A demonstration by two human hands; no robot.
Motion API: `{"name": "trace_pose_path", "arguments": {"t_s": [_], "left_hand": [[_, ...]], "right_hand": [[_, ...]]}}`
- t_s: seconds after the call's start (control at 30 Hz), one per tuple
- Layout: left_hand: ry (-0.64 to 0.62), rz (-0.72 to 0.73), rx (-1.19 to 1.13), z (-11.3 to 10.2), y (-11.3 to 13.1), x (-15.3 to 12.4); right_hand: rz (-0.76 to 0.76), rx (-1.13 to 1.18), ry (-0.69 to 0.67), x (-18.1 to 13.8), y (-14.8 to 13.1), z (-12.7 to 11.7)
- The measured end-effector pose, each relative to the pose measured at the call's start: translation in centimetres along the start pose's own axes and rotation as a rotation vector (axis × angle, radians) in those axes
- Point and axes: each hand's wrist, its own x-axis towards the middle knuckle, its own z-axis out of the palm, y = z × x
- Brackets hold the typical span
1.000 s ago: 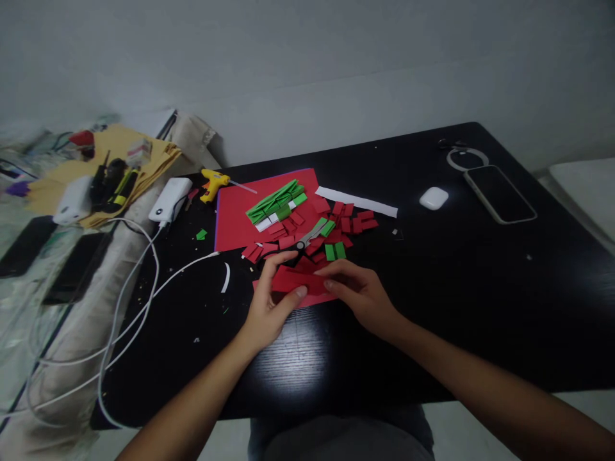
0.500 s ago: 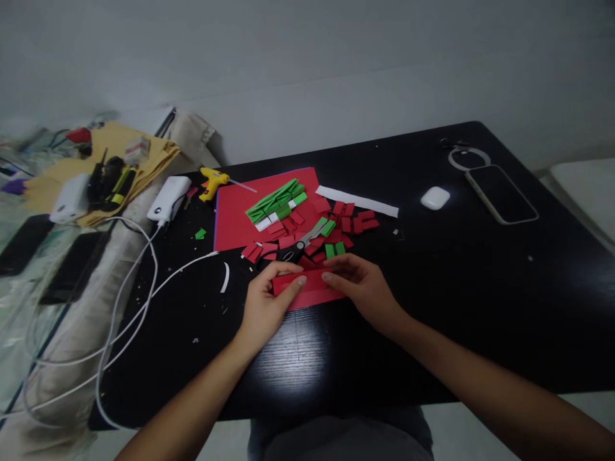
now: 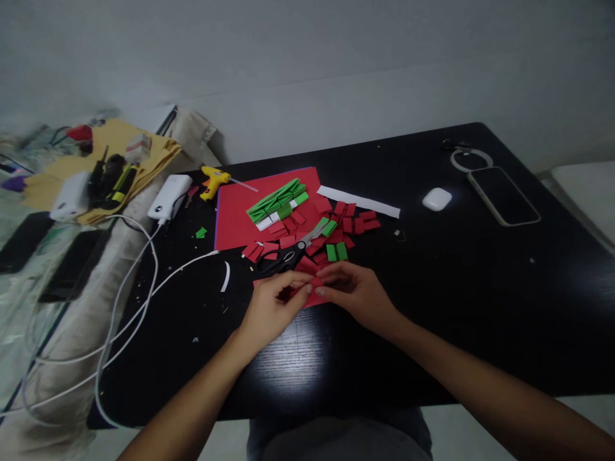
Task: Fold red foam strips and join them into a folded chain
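Near the front middle of the black table, my left hand (image 3: 273, 304) and my right hand (image 3: 358, 291) pinch a red paper strip (image 3: 318, 298) between thumbs and fingers. The fingertips of both hands nearly meet at its right part, and my left hand covers much of the rest. Just beyond them lie black-handled scissors (image 3: 288, 256), their blades pointing away to the right. Around the blades are several small folded red paper pieces (image 3: 353, 224) and a folded green piece (image 3: 337, 251). Behind these, folded green strips (image 3: 276, 202) rest on a red sheet (image 3: 233, 224).
A yellow glue gun (image 3: 212, 182) lies at the back left beside a white power bank (image 3: 170, 196) with a white cable (image 3: 154, 269). A white paper strip (image 3: 360, 202) stretches behind the pieces. To the right are a white earbud case (image 3: 437, 199) and a phone (image 3: 503, 195).
Both hands have drawn closer together on the red paper strip. My left hand has slid right along it, so the strip's left end now shows beyond that hand.
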Motion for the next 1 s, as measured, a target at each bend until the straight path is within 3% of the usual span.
{"name": "trace_pose_path", "arguments": {"t_s": [0.23, 0.77, 1.0], "left_hand": [[-0.004, -0.019, -0.022, -0.18, 0.46, 0.12], [-0.019, -0.003, -0.254, 0.73, 0.09, -0.14], [0.085, 0.125, -0.083, 0.60, 0.15, -0.24]], "right_hand": [[0.005, 0.001, -0.065, 0.15, -0.18, -0.20], [0.005, 0.060, -0.024, -0.20, -0.56, 0.18], [0.126, 0.212, -0.076, 0.07, -0.57, 0.03]]}}
